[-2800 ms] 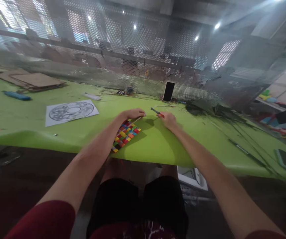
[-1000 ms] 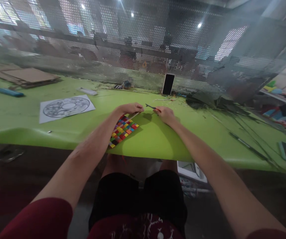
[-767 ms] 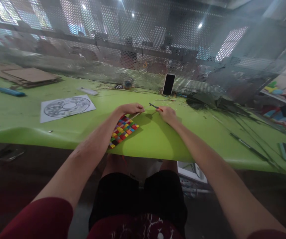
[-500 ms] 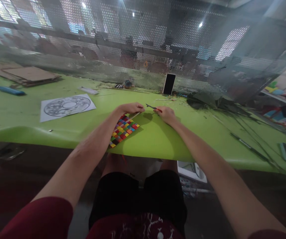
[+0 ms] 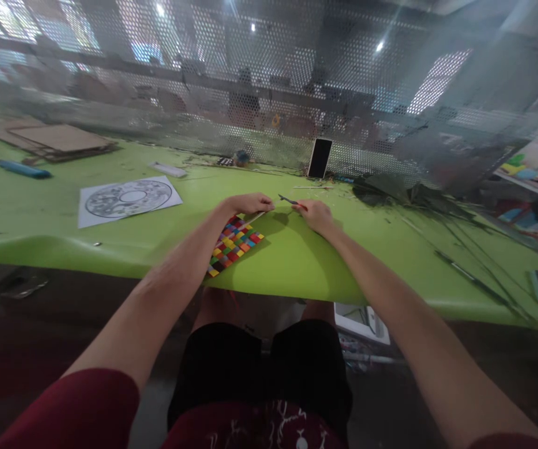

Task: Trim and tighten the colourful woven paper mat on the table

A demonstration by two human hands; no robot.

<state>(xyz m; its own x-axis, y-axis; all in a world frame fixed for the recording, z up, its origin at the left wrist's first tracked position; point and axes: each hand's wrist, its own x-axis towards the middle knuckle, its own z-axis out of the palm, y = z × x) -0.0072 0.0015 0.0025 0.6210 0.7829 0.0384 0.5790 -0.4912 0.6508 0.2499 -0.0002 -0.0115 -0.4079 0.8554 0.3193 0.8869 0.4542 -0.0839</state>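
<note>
My left hand (image 5: 249, 203) is closed on a thin pale strip (image 5: 256, 218) that juts out toward the right, just above a mat woven of many coloured squares (image 5: 234, 242) lying on the green table (image 5: 292, 262). My right hand (image 5: 314, 215) grips a small cutter with a red handle and dark blade (image 5: 290, 201), its tip pointing left toward the strip. The two hands sit a short gap apart.
A printed sheet with a round pattern (image 5: 128, 197) lies at left, with cardboard sheets (image 5: 58, 140) and a blue tool (image 5: 22, 169) beyond. A dark phone (image 5: 320, 158) leans on the perforated metal screen. Dark leaves and long stems (image 5: 419, 199) spread at right.
Both hands stay in nearly the same place; the cutter's blade shifts slightly up and down near the strip's end. The view has drifted a little.
</note>
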